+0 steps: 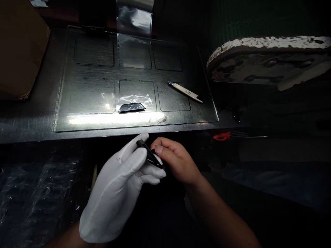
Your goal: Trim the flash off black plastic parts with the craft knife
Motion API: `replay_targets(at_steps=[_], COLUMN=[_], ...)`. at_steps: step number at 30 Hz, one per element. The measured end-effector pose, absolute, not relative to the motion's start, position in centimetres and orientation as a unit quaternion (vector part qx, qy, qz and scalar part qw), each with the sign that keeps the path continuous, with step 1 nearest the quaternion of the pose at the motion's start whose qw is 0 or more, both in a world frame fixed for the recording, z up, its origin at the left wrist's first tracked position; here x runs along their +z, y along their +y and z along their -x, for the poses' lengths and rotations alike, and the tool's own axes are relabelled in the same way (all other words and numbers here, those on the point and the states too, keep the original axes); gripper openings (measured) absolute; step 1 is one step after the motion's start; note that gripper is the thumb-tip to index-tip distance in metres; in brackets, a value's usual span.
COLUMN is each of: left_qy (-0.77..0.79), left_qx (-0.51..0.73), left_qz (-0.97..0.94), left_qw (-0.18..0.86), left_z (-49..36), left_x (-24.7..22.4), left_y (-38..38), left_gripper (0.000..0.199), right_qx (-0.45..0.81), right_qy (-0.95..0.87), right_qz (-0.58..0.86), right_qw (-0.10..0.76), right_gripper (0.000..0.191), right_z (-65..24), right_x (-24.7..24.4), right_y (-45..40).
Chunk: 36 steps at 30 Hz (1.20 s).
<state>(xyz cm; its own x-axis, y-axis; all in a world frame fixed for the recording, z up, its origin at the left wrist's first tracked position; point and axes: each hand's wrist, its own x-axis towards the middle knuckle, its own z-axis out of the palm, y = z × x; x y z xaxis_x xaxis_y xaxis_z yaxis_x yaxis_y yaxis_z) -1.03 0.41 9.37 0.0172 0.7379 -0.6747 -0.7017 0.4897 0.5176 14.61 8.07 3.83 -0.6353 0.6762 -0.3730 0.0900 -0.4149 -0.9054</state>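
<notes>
My left hand (121, 182), in a white glove, is closed around a glossy black plastic piece (150, 155) held in front of the bench edge. The bare fingers of my right hand (178, 160) are pinched at the piece's right side; a small dark bit shows by the thumb tip, too small to name. Beyond my hands, a similar dark piece with slanted ends (131, 107) rests on the glass sheet (90, 127), against crinkled clear film (144, 99). A white pen-like tool marked A06 (184, 90) lies to the right on the glass.
A cardboard box (23, 48) stands at the left. Clear film (134, 24) hangs over the glass's back edge. A rounded machine part with a ragged white rim (266, 55) juts in from the right. A red-handled tool (221, 135) lies right of my hands; plastic-wrapped trays (36, 196) sit lower left.
</notes>
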Motion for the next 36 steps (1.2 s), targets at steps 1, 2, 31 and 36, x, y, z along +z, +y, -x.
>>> replay_targets(at_steps=[1,2,31,36], left_qy=[0.482,0.479,0.551,0.552], left_qx=[0.499,0.491,0.343,0.337], left_qz=[-0.027,-0.035,-0.309,-0.306], left_qw=[0.719,0.727,0.695,0.699], left_z=[1.1,1.2,0.3,0.2], left_x=[9.3,9.3,9.4,9.6], left_y=[0.5,0.6,0.7,0.7], left_gripper=[0.053,0.055,0.018,0.022], right_qx=[0.777,0.799,0.829,0.83], right_qy=[-0.478,-0.456,-0.318,-0.315], right_qz=[0.369,0.355,0.345,0.353], right_qw=[0.178,0.165,0.306,0.295], right_gripper=[0.027,0.03,0.033,0.034], right_z=[-14.7,-14.8,-14.0,-13.8], right_x=[3.7,3.5,3.5,3.6], right_y=[8.2,8.3,6.6,6.5])
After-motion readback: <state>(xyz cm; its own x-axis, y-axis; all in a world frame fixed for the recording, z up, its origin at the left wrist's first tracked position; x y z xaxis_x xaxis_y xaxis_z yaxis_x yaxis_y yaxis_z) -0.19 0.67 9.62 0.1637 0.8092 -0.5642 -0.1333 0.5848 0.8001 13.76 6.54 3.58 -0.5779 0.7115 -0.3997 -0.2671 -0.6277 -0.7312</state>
